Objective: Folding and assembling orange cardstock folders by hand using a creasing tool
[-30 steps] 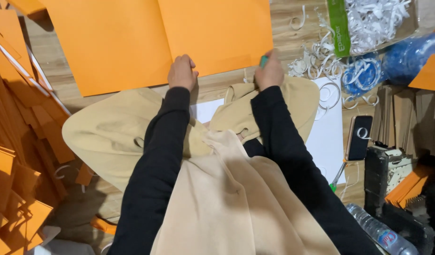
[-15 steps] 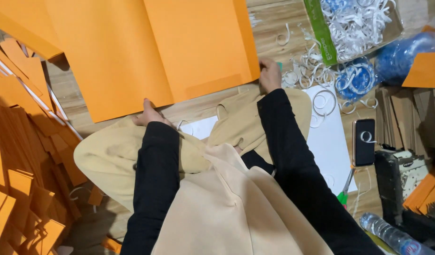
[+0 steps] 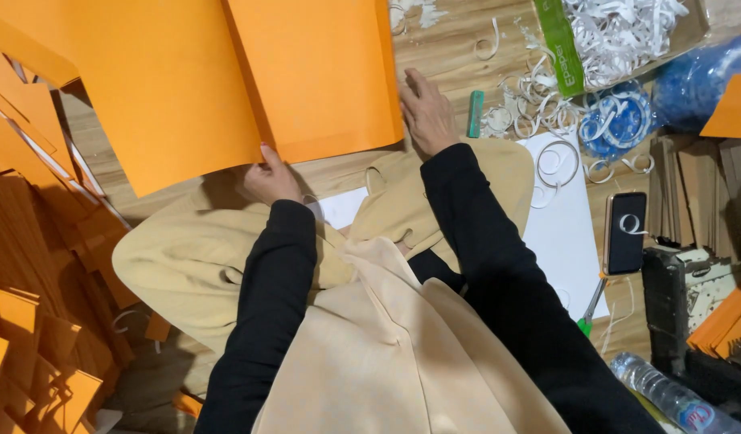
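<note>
- Orange sheet (image 3: 201,80): folded, flat on wooden floor (image 3: 451,48), near edge just above knees.
- Left hand (image 3: 270,178): pinching near edge at crease.
- Right hand (image 3: 425,112): spread flat beside right edge; green glue stick (image 3: 475,113) close by.
- Paper curls (image 3: 547,104) crowding right side.

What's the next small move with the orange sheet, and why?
Probably press the fold flat. The left hand pinches the orange sheet at its near edge by the crease, the right hand lies flat at its right edge, and the left half looks lifted.
</note>
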